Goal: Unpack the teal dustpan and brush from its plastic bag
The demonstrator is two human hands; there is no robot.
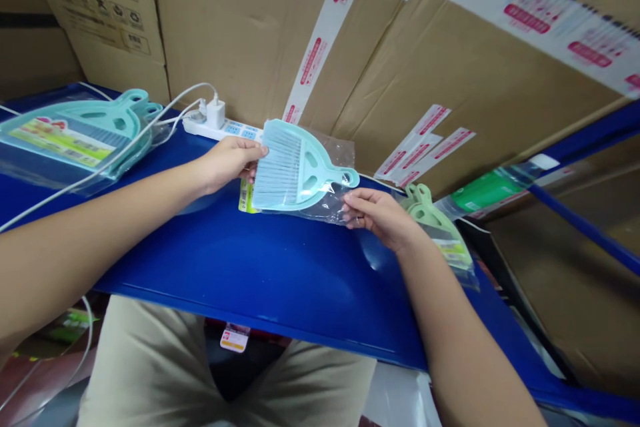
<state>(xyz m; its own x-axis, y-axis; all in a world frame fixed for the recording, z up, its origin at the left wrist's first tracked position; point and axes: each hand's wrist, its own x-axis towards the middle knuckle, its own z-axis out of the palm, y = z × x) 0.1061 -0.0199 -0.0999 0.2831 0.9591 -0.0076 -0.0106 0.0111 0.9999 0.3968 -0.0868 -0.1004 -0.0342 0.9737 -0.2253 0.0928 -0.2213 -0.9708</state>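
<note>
Both hands (227,163) (379,215) on bagged brush (291,170)

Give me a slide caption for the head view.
Left hand and right hand hold a pale-blue brush and clear plastic above a blue table.

On my blue worktop (260,267) I see a power strip (243,132) holding a white plug (215,113), cardboard boxes (225,27) behind it and, to my right, a green bottle (487,192).
</note>
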